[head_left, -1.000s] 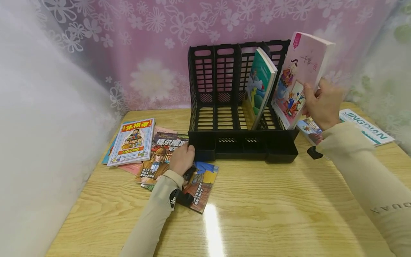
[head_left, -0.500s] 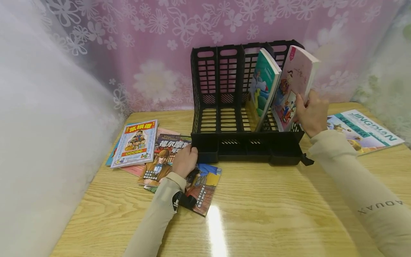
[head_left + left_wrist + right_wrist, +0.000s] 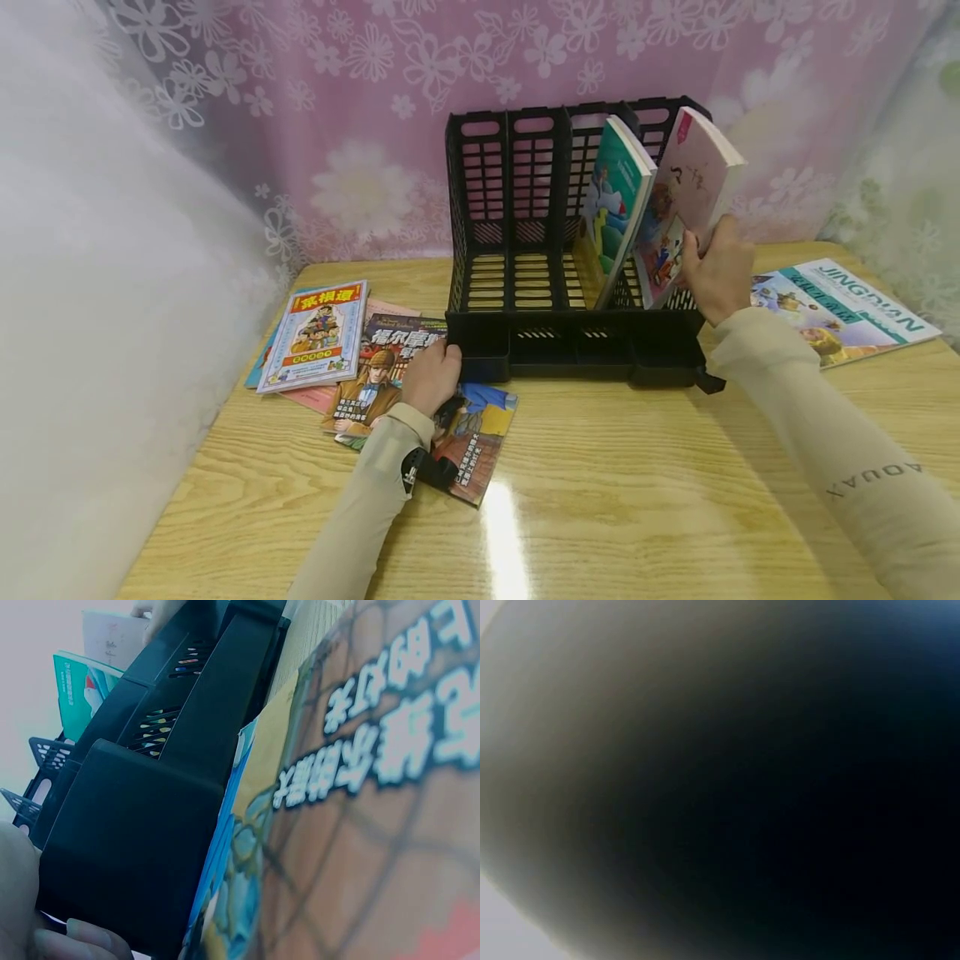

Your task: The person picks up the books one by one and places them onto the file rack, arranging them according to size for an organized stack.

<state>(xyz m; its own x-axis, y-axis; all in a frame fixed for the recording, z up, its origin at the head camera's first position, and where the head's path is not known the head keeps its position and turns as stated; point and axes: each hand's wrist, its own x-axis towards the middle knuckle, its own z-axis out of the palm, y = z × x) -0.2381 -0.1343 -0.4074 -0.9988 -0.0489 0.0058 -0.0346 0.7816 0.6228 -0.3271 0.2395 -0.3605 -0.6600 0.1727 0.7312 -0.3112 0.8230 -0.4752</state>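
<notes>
A black slotted book rack point(image 3: 573, 346) stands at the back of the table. My left hand point(image 3: 432, 377) grips its front left corner; in the left wrist view curled fingers point(image 3: 82, 941) show under the rack's front box point(image 3: 131, 840). My right hand point(image 3: 718, 271) holds a thick pink book point(image 3: 693, 179) by its right edge, thumb on the cover. That book stands upright, slightly tilted, in the rack's rightmost compartment. Left of it, a teal book point(image 3: 615, 212) leans in the neighbouring compartment. The right wrist view is dark and blurred.
Left of the rack lie several overlapping books, among them a white-bordered comic point(image 3: 315, 336) and a detective book point(image 3: 378, 375). Another cover point(image 3: 476, 442) lies under my left wrist. A JINGDIAN book point(image 3: 855, 308) lies flat at right. A flowered pink curtain point(image 3: 360, 125) hangs behind.
My right hand has brought the pink book down and left, deeper into the rack's right compartment. The left hand keeps its grip on the corner. The head view has shifted slightly.
</notes>
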